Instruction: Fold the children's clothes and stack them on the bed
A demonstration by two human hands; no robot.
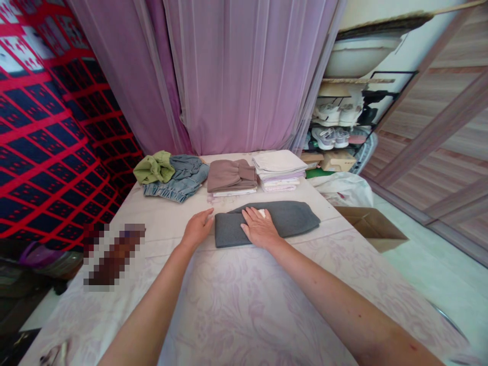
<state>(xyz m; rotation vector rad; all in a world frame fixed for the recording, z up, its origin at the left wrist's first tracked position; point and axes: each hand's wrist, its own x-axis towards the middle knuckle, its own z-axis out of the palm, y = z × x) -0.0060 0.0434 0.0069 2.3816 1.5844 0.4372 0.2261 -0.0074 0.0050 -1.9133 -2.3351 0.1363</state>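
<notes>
A dark grey folded garment (pixel 295 216) lies lengthwise across the table in front of me, its left part doubled over into a thicker block. My right hand (pixel 261 227) rests flat on that garment near its middle, fingers spread. Just off the garment's left end is my left hand (pixel 198 227), with its fingers stretched out and nothing held. A small white patch shows beside the right hand's fingers; I cannot make out what it is.
Behind the garment sit a brown folded stack (pixel 232 175), a pile of pale folded cloths (pixel 280 168), crumpled jeans (pixel 179 178) and a green cloth (pixel 154 168). A cardboard box (pixel 369 226) stands right of the table (pixel 244 300). A shoe rack (pixel 343 124) is beyond.
</notes>
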